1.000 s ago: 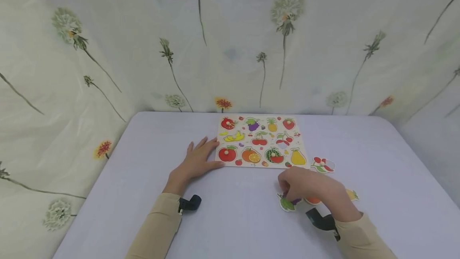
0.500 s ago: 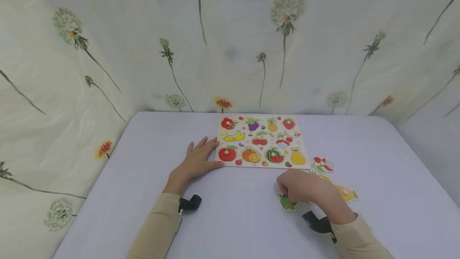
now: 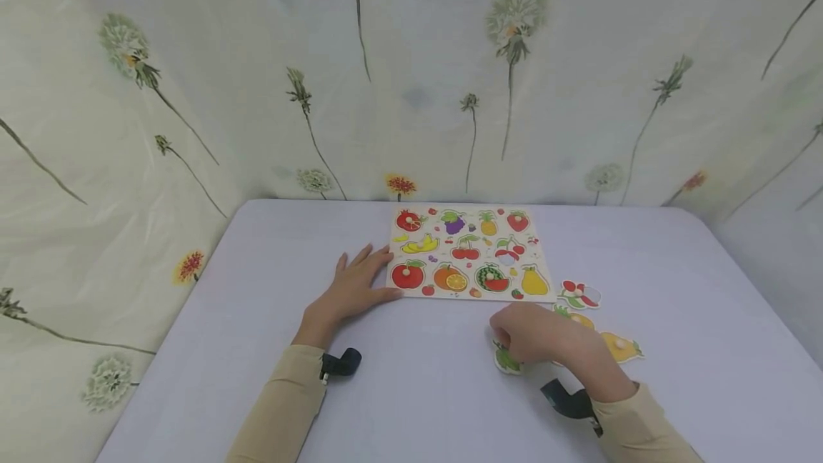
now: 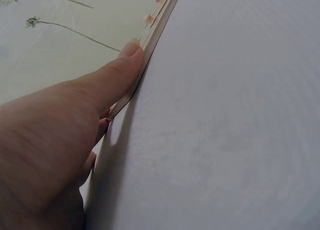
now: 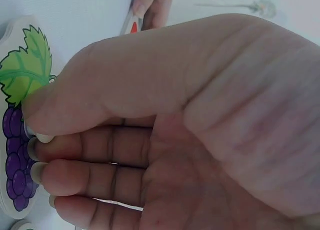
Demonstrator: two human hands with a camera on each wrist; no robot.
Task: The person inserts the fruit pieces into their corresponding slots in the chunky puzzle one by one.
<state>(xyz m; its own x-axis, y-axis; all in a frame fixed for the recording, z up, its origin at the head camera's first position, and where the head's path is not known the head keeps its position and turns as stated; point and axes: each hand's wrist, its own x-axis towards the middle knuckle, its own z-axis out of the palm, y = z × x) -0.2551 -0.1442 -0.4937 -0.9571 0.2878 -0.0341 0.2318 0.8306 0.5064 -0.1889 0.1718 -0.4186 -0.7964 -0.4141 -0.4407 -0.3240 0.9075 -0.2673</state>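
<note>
Purple grape piece (image 5: pixel 14 165), flat, white-bordered, with jagged green leaf and black outlines; placed at five o'clock from the fruit board (image 3: pixel 472 211); whether lifted or resting, cannot tell. Right hand (image 3: pixel 540 334): thumb and fingertips pinching that piece. Left hand (image 3: pixel 352 290): fingers spread, touching the board's edge from between eight and nine o'clock. Pear piece (image 3: pixel 626 351), yellow, loose, at four o'clock. Tablecloth (image 3: pixel 437 391): pale lilac-white, smooth. Curtain (image 3: pixel 411 34): pale, dandelion-printed, behind the table at twelve o'clock.
</note>
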